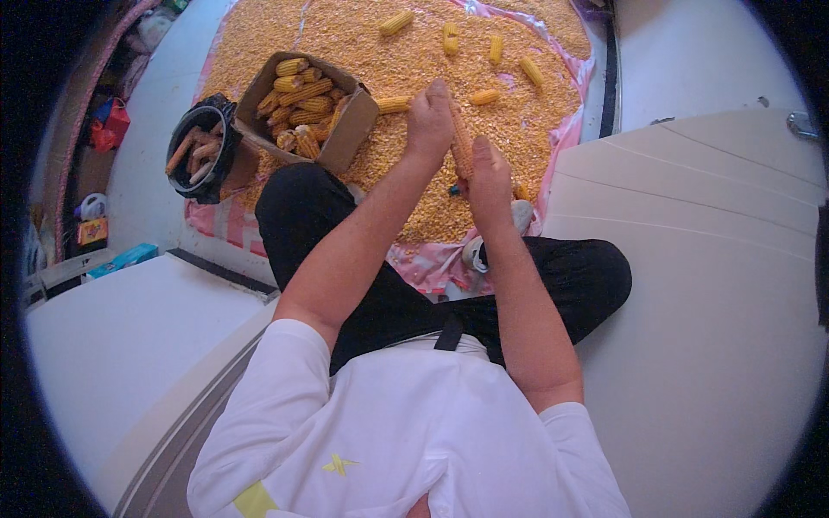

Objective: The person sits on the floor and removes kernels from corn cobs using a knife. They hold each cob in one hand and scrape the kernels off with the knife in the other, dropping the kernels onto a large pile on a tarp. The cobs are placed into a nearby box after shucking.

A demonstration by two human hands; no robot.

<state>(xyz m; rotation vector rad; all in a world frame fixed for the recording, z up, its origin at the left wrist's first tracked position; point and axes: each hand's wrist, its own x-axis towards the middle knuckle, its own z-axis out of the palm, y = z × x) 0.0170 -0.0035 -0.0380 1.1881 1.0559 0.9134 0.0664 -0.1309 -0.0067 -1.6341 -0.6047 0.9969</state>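
Observation:
Both of my hands grip one corn cob, held tilted above a spread of loose corn kernels. My left hand is closed around its upper end, thumb pointing away from me. Lower down, my right hand wraps the near end with the thumb laid along the cob. The cob's visible side looks mostly stripped, pinkish-orange in colour. Just left of my left hand, a yellow ear of corn lies on the kernels against the cardboard box. A small blue-green thing shows beside my right hand, too covered to identify.
Ears of corn fill the box. A black-lined bucket left of it holds bare cobs. Several ears, one a broken piece, lie scattered farther off. Pink plastic sheeting edges the kernels. A white door panel stands at right.

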